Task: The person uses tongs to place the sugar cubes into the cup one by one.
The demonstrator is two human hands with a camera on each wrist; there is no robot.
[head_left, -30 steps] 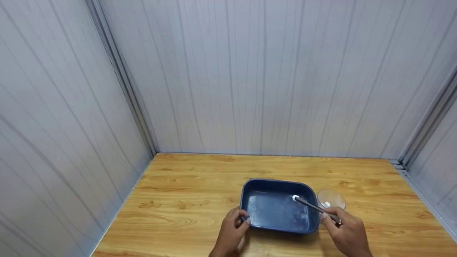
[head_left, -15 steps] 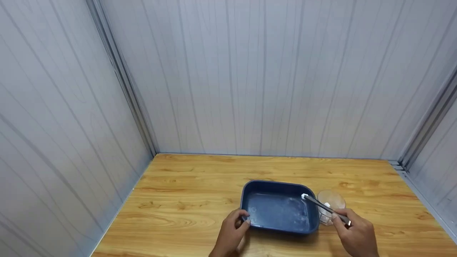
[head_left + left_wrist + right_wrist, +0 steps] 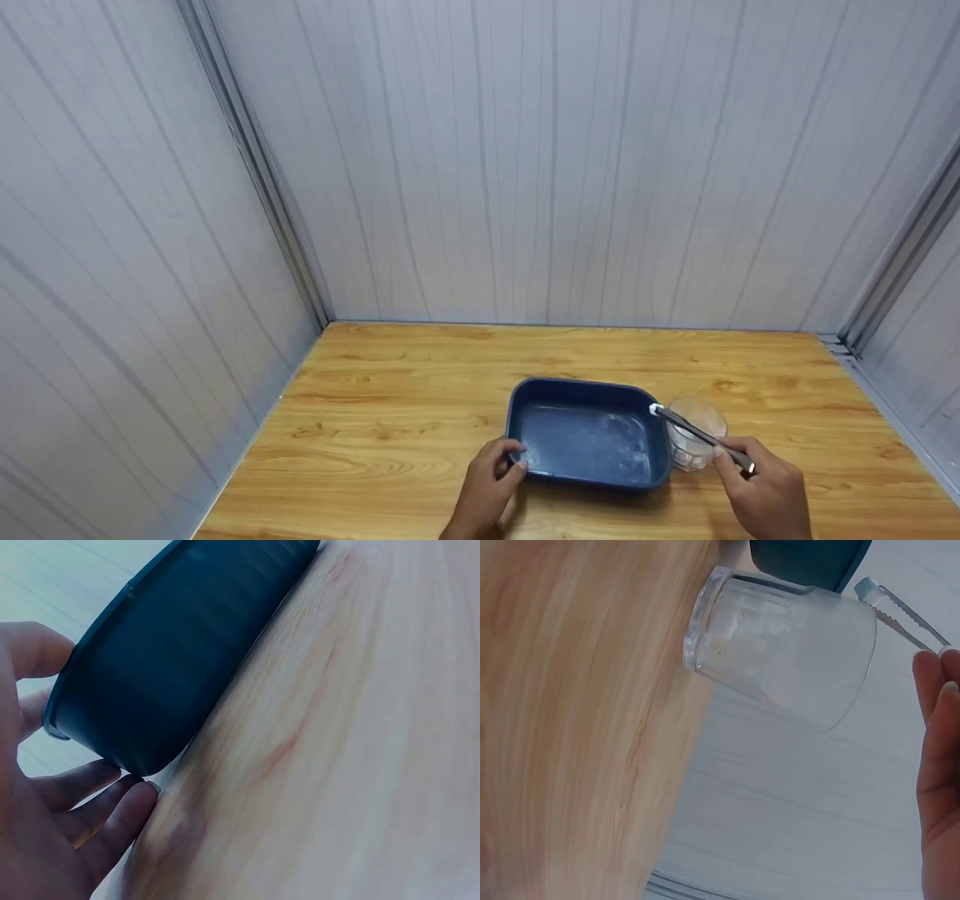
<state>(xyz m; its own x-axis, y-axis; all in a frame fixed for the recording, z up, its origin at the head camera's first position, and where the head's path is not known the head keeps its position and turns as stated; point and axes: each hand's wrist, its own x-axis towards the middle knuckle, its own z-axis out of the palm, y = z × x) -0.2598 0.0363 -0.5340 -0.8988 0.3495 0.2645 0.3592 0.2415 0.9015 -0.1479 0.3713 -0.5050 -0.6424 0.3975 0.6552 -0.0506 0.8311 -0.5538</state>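
A dark blue rectangular basin [image 3: 585, 446] stands on the wooden table. My left hand [image 3: 489, 480] grips its near left corner by the rim; in the left wrist view, the other fingers [image 3: 112, 817] lie against the basin's outer wall. My right hand [image 3: 769, 484] holds metal tweezers [image 3: 697, 431], pinched between thumb and fingers. At their tips is a small white piece [image 3: 655, 409], above the basin's right rim. A clear drinking glass [image 3: 780, 645] stands upright beside the basin's right end, below the tweezers. Its contents are hard to make out.
The wood-grain table [image 3: 390, 420] runs back to a pale panelled wall [image 3: 510, 165]. Further panels rise at the left [image 3: 135, 285] and right, with metal strips in the corners.
My right hand has moved right with the tweezers, carrying the white piece from over the basin's inside to its right rim near the glass. The left hand and basin have stayed put.
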